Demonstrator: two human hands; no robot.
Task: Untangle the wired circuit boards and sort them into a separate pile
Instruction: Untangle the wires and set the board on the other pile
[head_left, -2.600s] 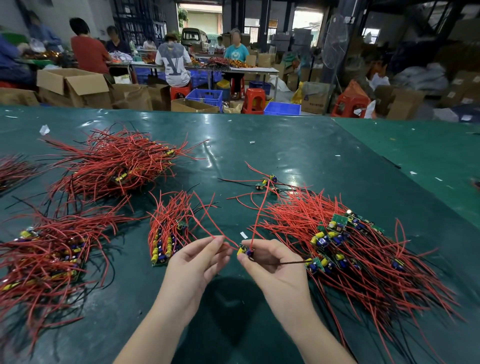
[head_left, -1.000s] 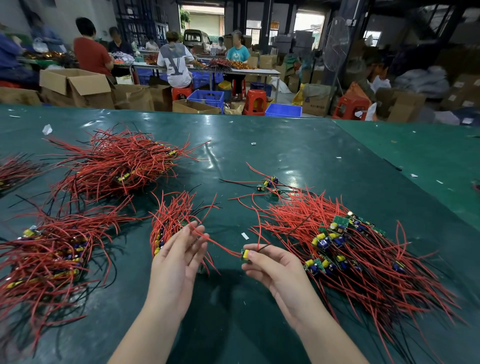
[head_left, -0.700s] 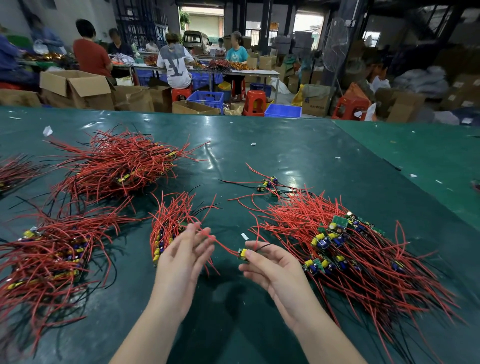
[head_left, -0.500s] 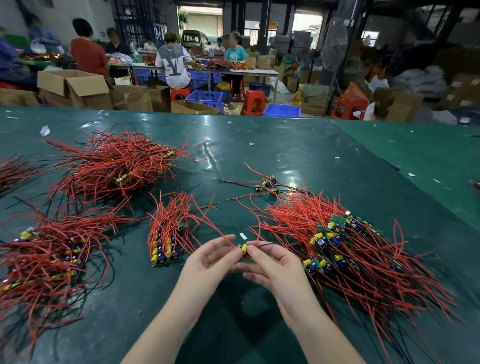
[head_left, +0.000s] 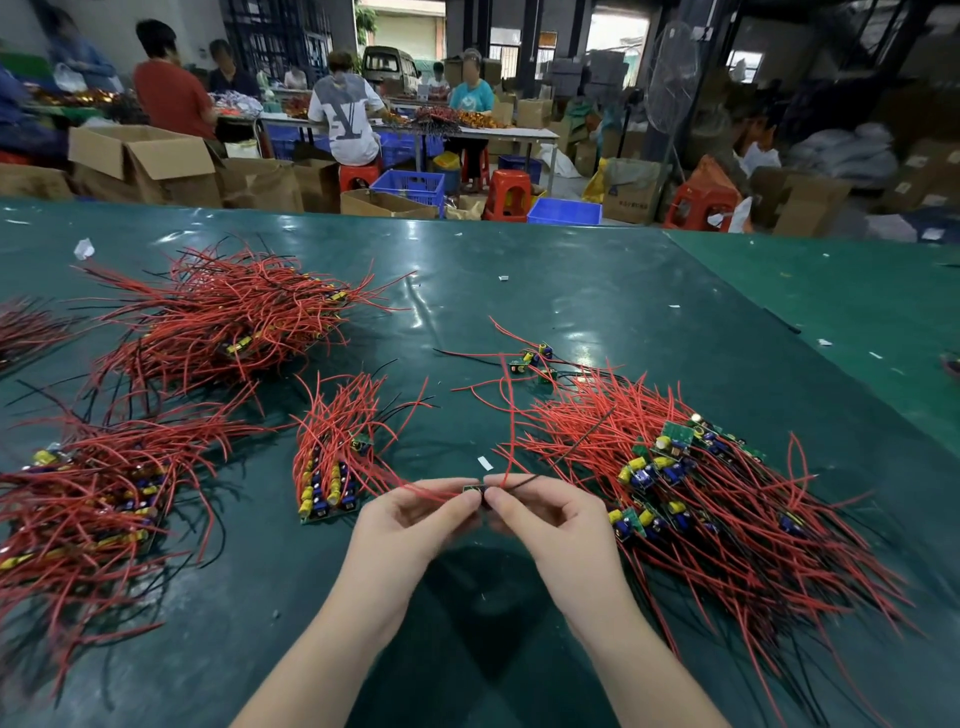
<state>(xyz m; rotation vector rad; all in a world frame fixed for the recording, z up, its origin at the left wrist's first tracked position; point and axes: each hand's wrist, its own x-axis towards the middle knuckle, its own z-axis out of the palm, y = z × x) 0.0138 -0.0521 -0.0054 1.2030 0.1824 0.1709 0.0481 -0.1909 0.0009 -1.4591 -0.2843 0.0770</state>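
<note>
A small green circuit board (head_left: 472, 489) with red and black wires is pinched between both hands above the green table (head_left: 597, 296). My left hand (head_left: 410, 525) grips its left side and a red wire trailing left. My right hand (head_left: 550, 519) grips its right side, where a red wire rises and a black wire runs right. A tangled heap of wired boards (head_left: 685, 483) lies just right of my right hand. A small aligned pile of boards (head_left: 332, 467) sits left of my left hand.
Three larger red-wire piles lie at the left: one far (head_left: 228, 322), one near (head_left: 88, 509), one at the edge (head_left: 26, 327). A few loose boards (head_left: 532, 358) rest beyond the heap. People work at tables behind, among cardboard boxes (head_left: 140, 166) and blue crates (head_left: 410, 187).
My left hand came back from the small pile to meet my right hand. Both hands now pinch the single board together, slightly higher over the table.
</note>
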